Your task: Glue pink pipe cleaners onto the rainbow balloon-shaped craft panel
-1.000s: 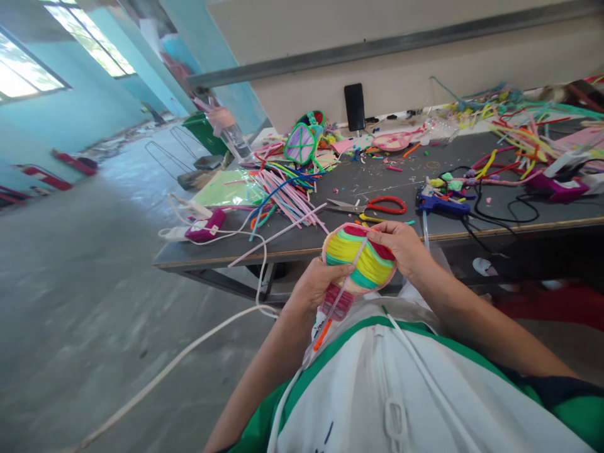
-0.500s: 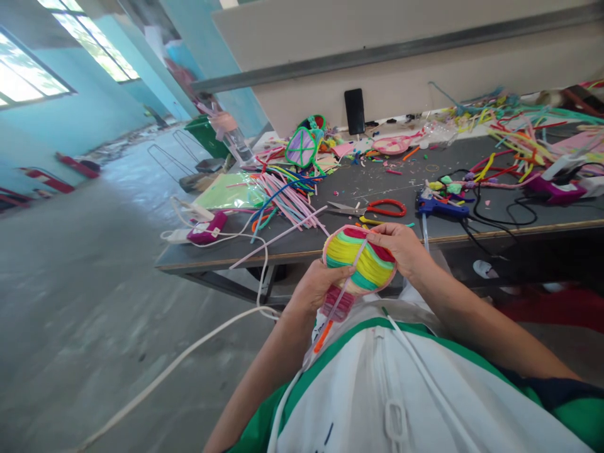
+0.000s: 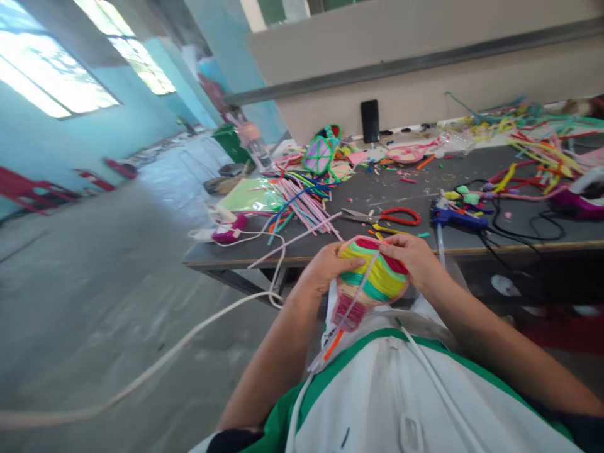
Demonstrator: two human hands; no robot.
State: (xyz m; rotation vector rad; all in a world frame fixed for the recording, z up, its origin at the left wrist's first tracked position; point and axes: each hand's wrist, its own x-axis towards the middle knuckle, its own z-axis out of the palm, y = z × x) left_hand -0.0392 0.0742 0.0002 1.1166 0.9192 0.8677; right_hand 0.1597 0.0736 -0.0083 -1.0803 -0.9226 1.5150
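Note:
A balloon-shaped pipe-cleaner craft, striped yellow, green and dark red with a pink rim and a narrow plum base, is held in front of my apron. My left hand grips its left edge, thumb lying on the front. My right hand pinches the upper right edge and the top end of a lilac pipe cleaner, which runs diagonally down across the face past the base. Near that lower end is an orange pipe cleaner. Fingers behind the craft are hidden.
On the dark table lie red-handled scissors, a blue glue gun and a bundle of pipe cleaners. A phone leans at the back. A purple power socket sits on the left corner, its white cable trailing off.
My left hand has shifted up along the craft's left edge, and its thumb has come off the lilac pipe cleaner. My right hand keeps its pinch. The whole view has swung slightly left.

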